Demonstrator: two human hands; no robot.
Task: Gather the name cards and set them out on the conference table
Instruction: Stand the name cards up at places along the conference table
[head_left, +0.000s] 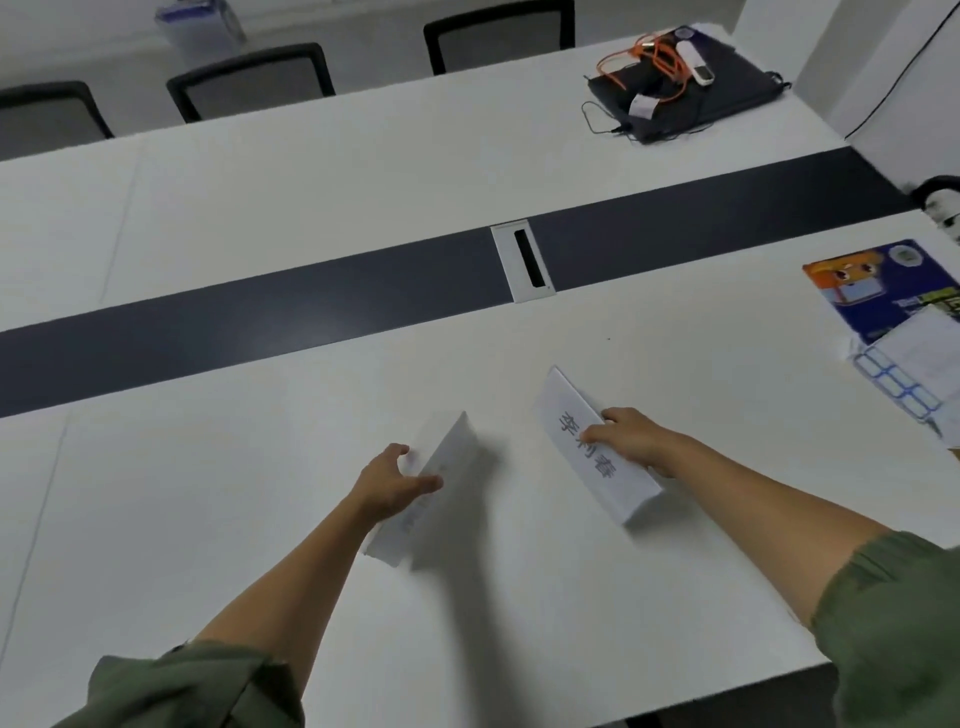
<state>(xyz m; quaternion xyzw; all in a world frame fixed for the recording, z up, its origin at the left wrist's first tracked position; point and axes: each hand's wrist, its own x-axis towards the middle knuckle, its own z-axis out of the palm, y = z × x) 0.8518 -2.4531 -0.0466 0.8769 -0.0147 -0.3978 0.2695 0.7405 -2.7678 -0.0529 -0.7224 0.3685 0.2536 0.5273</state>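
Note:
Two white folded name cards stand on the white conference table (519, 597). My left hand (392, 480) grips the left name card (452, 441), whose print is blurred, with thumb and fingers around its middle. My right hand (631, 436) holds the right name card (576, 421), a tent-shaped card with three printed characters facing me; fingers lie across its face and far side. Both cards rest at an angle near the table's middle, about a hand's width apart.
A dark strip (260, 317) with a white cable hatch (524, 262) runs across the table. A blue picture booklet and papers (883, 291) lie at the right edge. A black laptop with orange cable (680, 88) sits far right. Black chairs (254, 78) line the far side.

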